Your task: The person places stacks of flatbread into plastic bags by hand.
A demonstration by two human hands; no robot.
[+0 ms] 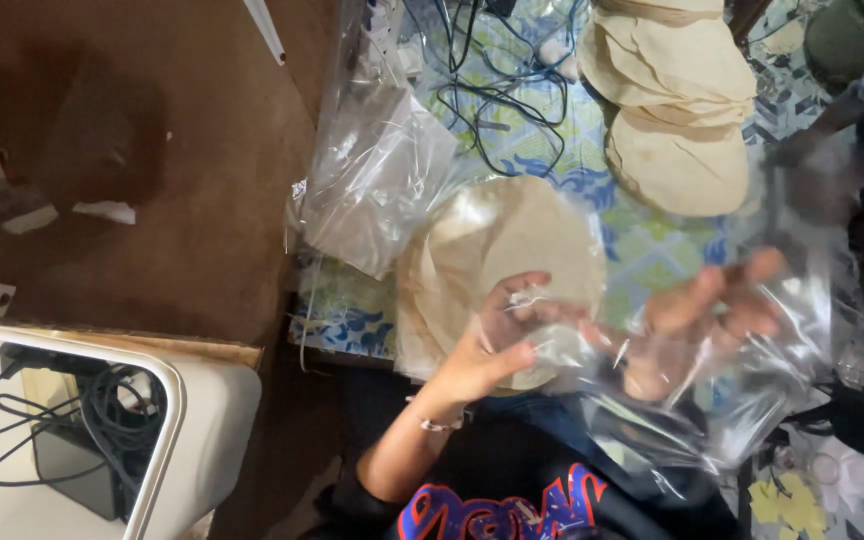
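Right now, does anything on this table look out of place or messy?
Yes. A tangle of dark cables lies on the patterned tablecloth right beside the stacked flatbreads. Loose clear bags spill over the table's left edge. Nothing looks torn or spilled.

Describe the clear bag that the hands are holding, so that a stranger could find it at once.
Start at the patterned blue-green cloth with stacks of pale flatbreads. Near its front edge, both hands meet over the person's lap: the left hand pinches the bag and the right hand shows through the plastic. Unlike the bag pile lying untouched at the cloth's left, this one is being held.
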